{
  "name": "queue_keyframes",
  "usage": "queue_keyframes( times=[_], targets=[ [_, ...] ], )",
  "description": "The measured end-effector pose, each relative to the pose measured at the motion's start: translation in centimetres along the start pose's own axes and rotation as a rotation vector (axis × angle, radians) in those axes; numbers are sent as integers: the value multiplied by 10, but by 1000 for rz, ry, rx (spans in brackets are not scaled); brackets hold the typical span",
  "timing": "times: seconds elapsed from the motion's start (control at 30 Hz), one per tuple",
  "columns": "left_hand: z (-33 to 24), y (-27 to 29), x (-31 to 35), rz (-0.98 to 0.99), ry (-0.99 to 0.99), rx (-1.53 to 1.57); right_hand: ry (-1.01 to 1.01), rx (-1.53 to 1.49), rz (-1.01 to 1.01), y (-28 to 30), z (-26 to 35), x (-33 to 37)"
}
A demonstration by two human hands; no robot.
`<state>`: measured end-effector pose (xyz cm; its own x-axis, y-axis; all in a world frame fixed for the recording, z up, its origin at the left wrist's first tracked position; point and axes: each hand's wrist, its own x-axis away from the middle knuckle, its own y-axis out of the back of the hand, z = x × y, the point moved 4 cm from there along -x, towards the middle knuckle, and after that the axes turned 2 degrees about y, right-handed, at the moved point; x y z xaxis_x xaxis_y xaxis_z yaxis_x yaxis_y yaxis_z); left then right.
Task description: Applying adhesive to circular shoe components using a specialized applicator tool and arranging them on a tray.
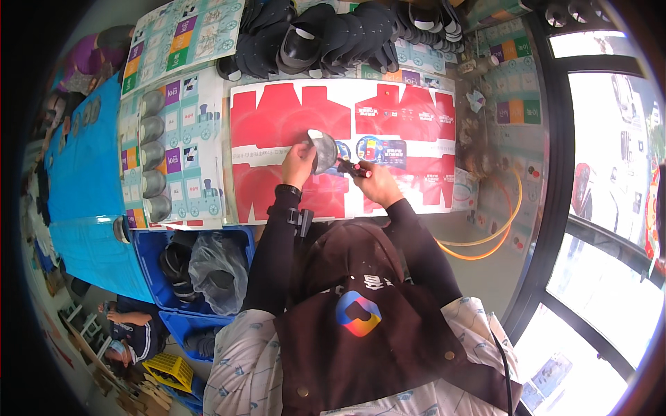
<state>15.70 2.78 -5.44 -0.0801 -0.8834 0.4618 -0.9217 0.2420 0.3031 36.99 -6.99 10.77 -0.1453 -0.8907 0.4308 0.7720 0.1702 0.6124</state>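
**Grey part held over the red sheet, tool at its edge**

Brown apron point(361, 333) fills the lower view, nearest the camera, with both black-sleeved forearms reaching forward from it to the desk point(485, 277). Left hand point(298, 161) grasps a grey rounded part point(323, 149), fingers curled round its rim and lifting it off the surface, probably so its face turns toward the tool. Right hand point(378, 184) is clenched about a slim dark tool with a red band point(352, 168), its tip touching the part's lower edge. Both hover over a red printed cardboard sheet point(277, 118) covering the desk's middle, likely as a work mat. Along the left edge stands a row of similar grey parts point(154, 156); dark caps point(333, 35) pile at the far edge.
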Motion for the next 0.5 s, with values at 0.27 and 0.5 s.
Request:
queue_keyframes(
  times=[0.27, 0.5],
  targets=[
    [11, 12, -8, -63, 2, -117, -65, -435, 114, -6, -13, -18],
    [8, 20, -10, -22, 74, -30, -51, -425, 143, 1, 12, -37]
  ],
)
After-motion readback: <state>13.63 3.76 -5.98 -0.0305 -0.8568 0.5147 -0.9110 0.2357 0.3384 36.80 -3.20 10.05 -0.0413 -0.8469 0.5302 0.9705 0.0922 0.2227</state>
